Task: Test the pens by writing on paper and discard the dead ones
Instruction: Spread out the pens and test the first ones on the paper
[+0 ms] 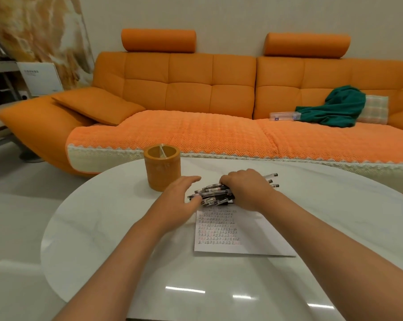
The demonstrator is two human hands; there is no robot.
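Observation:
A bundle of several clear pens with black caps (213,193) lies on the white table (107,228), just beyond a sheet of paper (230,230) covered in rows of written marks. My right hand (246,188) is curled over the bundle from above and grips it; pen ends stick out on both sides. My left hand (179,200) lies flat, fingers apart, its fingertips touching the bundle's left ends. An orange cylindrical pen holder (162,167) with a divider inside stands upright at the far left of the pens.
An orange sofa (195,93) runs behind the table, with a green cloth (334,107), a checked cushion (374,110) and a clear plastic box (285,116) on its right seat. A shelf and a white carton (40,77) stand at the far left.

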